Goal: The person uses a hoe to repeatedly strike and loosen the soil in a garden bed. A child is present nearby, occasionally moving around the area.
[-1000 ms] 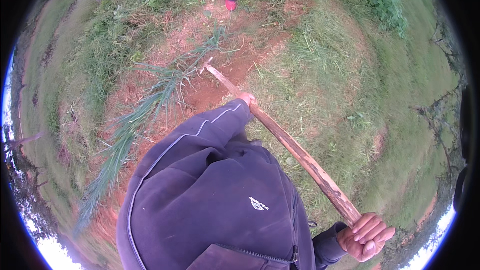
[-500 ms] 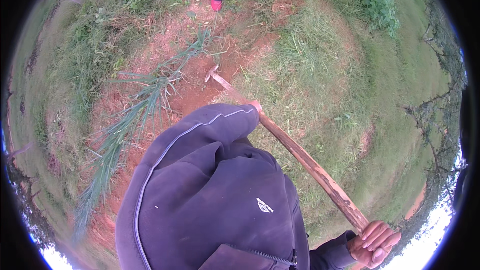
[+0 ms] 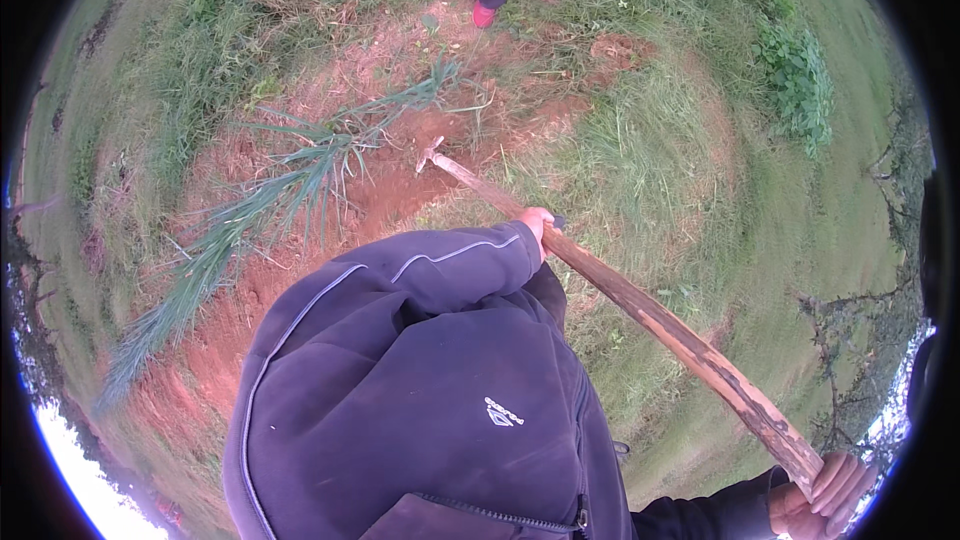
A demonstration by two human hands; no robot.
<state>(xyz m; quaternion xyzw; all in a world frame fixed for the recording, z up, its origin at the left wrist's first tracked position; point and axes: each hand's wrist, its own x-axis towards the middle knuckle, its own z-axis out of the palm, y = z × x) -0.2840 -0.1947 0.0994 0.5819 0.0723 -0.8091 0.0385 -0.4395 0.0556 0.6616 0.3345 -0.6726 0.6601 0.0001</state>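
Long-handled tool (image 3: 650, 312), gripped by left hand (image 3: 538, 225) and right hand (image 3: 842, 488); slanted from lower right, head (image 3: 429, 154) upper centre; outdoor soil (image 3: 392, 195), reddish.

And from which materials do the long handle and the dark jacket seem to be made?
The long handle looks like unpainted wood: dark, bark-like patches mark its reddish-brown surface. The dark jacket appears to be matte fabric, judging by its soft folds; I cannot tell the fibre.
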